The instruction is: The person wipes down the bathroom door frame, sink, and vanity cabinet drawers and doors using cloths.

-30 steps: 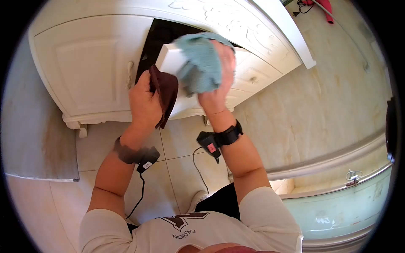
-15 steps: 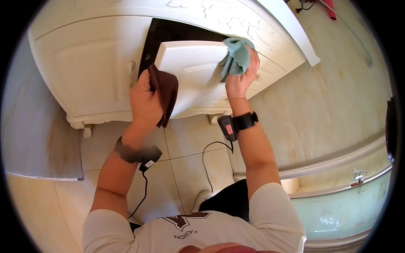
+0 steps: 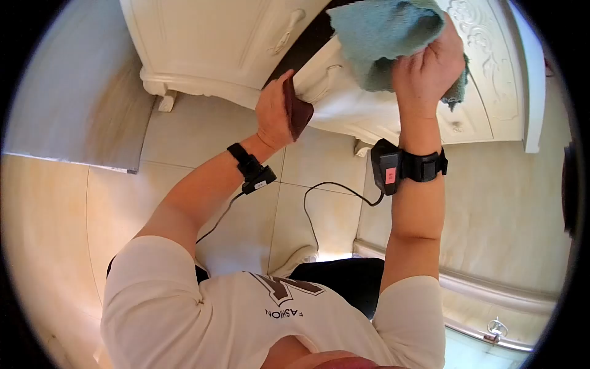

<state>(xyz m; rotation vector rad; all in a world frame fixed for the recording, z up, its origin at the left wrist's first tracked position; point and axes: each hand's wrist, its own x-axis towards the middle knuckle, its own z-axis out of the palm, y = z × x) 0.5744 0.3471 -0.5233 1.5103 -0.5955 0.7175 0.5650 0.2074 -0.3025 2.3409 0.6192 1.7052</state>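
My left hand (image 3: 275,114) is closed around a dark brown cloth (image 3: 299,111) near the lower edge of the partly open white cabinet door (image 3: 316,77). Higher and to the right, my right hand (image 3: 430,71) grips a blue-green cloth (image 3: 384,37) that hangs in folds over the door's upper part and covers much of it. A dark gap of the cabinet's inside shows behind the door. Another door (image 3: 203,37), shut and with a pale handle, is on the left of the white cabinet.
Drawers with a small knob (image 3: 456,126) are at the cabinet's right. A grey-white panel (image 3: 80,92) stands at the left. Black cables (image 3: 332,183) run from the devices on both wrists. A glass panel (image 3: 470,350) with a metal latch is at the lower right.
The view has shifted, with the cabinet now higher and further right. My right hand has moved the blue-green cloth along the door; my left hand still holds the brown cloth.
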